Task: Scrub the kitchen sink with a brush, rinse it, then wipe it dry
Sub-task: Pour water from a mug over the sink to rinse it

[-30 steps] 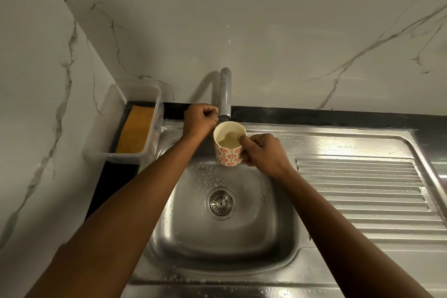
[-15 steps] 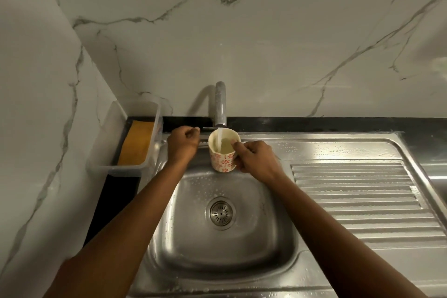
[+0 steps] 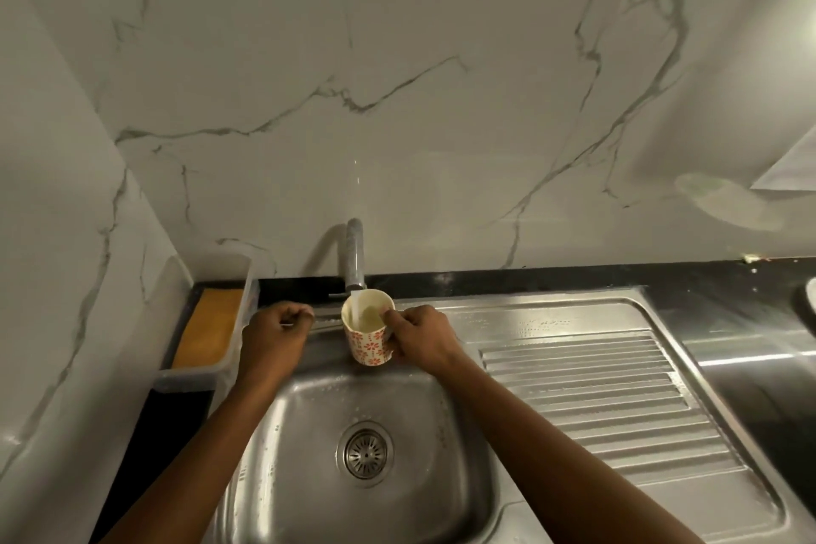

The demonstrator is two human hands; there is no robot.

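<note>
Cup [image 3: 370, 333], red-flowered, cylindrical: right fingers [image 3: 399, 325] grip it | left fingers [image 3: 291, 319] fisted on tap lever | steel sink [image 3: 282, 433]

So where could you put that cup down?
The ridged drainboard, right of the basin, is bare. The basin floor around the drain is free too. It is crowded under the tap, where the right hand holds the cup and the left hand sits.

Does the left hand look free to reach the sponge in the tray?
Probably yes: the left hand is closed at the tap handle, right beside the tray, whose open top leaves the sponge uncovered.
</note>
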